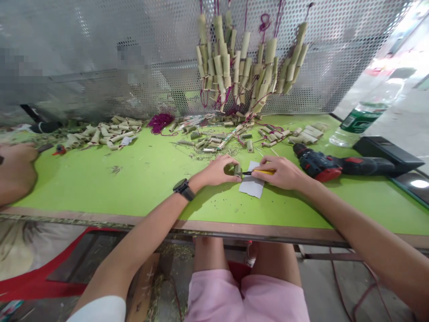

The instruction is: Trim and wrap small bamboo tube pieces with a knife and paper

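Observation:
Between the thumb and fingers of my left hand [221,171] is a short green bamboo piece [237,170], held just above the green tabletop [147,179]. My right hand [279,173] grips a yellow-handled utility knife [264,171], its dark tip pointing left at the bamboo piece. Whether the tip touches the bamboo I cannot tell. Beneath the knife lies a torn piece of white paper [252,188]. Small dark crumbs dot the table in front of it.
Cut bamboo pieces [214,142] and shavings lie behind my hands. Strung bamboo bundles [221,67] hang against the perforated metal panel [161,80]. To the right are a power drill [318,163] and a water bottle [362,116]. Another person's hand [16,172] is at far left.

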`<state>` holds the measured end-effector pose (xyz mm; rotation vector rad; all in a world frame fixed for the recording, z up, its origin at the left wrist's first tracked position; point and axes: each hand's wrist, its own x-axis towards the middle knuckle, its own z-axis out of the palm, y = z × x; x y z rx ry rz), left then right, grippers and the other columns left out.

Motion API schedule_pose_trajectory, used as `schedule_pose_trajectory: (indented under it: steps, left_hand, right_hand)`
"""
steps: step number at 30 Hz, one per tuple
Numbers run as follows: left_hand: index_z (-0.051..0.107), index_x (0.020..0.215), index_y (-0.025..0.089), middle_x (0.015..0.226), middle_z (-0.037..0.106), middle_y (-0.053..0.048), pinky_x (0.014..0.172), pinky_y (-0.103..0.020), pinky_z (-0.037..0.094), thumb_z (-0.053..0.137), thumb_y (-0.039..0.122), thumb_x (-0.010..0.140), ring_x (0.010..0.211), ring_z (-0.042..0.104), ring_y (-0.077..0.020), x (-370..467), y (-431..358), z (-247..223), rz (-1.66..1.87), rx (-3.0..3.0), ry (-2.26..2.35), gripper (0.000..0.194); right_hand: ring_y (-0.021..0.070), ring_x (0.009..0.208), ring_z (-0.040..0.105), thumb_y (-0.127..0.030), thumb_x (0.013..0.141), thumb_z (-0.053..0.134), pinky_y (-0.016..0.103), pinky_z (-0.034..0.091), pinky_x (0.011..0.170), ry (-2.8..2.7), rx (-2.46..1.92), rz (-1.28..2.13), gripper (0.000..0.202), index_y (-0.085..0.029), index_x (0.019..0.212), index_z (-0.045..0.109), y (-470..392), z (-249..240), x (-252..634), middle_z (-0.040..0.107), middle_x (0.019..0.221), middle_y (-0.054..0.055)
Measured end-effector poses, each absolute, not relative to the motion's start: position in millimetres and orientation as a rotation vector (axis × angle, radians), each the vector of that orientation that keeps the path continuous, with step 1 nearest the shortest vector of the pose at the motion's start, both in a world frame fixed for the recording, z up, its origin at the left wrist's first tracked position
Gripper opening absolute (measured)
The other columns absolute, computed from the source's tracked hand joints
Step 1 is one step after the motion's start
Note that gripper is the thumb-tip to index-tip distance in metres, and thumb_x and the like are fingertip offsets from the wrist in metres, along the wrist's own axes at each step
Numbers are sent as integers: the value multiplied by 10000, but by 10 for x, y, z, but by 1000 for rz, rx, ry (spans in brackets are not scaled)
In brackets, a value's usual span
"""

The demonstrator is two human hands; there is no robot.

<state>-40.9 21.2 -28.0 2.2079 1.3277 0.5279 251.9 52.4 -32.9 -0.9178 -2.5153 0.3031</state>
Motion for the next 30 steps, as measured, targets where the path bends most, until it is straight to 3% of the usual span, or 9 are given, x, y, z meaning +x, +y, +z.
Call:
schedule_pose_trajectory:
  steps: [14,23,30]
  left_hand:
    - [762,1203,236,1251,746,-106,989,-477,507,928,538,820,1162,674,-330,-356,194,-279,582,2228,1284,516]
    - [729,1200,236,1260,764,-109,999,-487,528,967,505,790,1180,689,-334,-327,156,-259,601,2168,1314,546]
    - [734,1168,235,1256,765,-108,1043,-508,517,965,501,801,1173,696,-334,-326,158,-235,633,2202,1336,508]
  right_hand:
    - [186,717,662,-554,1039,646,322,429,636,-2478,-1034,111,390,-294,1047,938,554,-279,2533,804,1026,84]
    - [168,658,657,-549,1057,639,326,457,660,-2586,-813,466,399,-284,1034,936,504,-197,2505,799,893,75]
    - [169,688,655,-564,1058,617,319,433,663,-2582,-904,383,416,-299,1020,935,514,-225,2511,799,913,65]
